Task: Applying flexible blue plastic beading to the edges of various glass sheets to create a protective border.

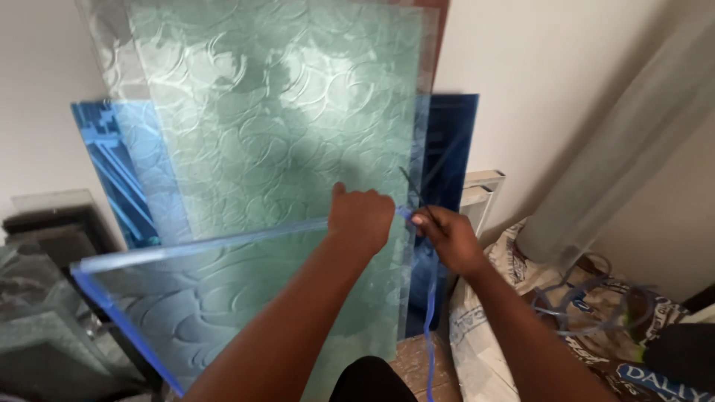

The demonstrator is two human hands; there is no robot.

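My left hand (361, 217) is closed in a fist over the top edge of a clear glass pane (201, 298), gripping it near the pane's upper right corner. The pane runs from that grip down toward eight o'clock, its blue-tinted edge showing along the left and bottom. My right hand (448, 237) sits just beside the left, at three o'clock from it, fingers pinched shut on a thin dark tool (412, 190) whose tip points up toward eleven o'clock; I cannot tell exactly what kind of tool it is. A narrow blue strip (430, 320) hangs from the corner between my hands straight down toward six o'clock.

Behind the pane, at twelve o'clock, a large patterned green glass sheet (283, 104) leans on the wall, with blue glass sheets (450, 149) behind it. At four o'clock lie printed sacks (596, 327) with loose blue offcuts on them.

The risks, as I judge them: my bare palm is wrapped on a raw glass edge, so a slip would cut it. The pane is held at one corner only, so it could swing into the leaning sheets and chip or crack. The tool could skid toward my left knuckles.
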